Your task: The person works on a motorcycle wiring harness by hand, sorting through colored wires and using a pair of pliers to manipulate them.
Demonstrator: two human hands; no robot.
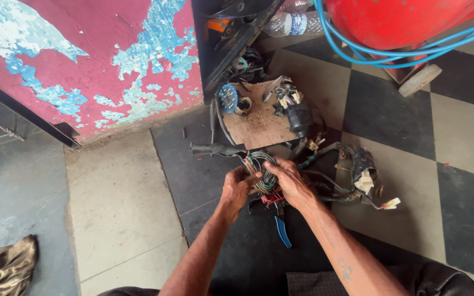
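I see my left hand (236, 188) and right hand (291, 183) both closed on a tangle of coloured wires (260, 170), the fingers (249, 174) pinching loops between them. Just below the fingers lies a blue-handled tool (282, 232); beyond them sits a cardboard piece (259, 126) holding a round gauge (228, 98).

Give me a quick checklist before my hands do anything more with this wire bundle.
1. Both hands on the wire bundle: left hand and right hand grip it: ok.
2. Bundle untangled: wires looped and knotted: not ok.
3. Pliers within reach: blue handle on the floor just below the hands: ok.
4. Connectors visible: white plugs lie to the right: ok.
5. Wire ends bare or insulated: cannot tell.
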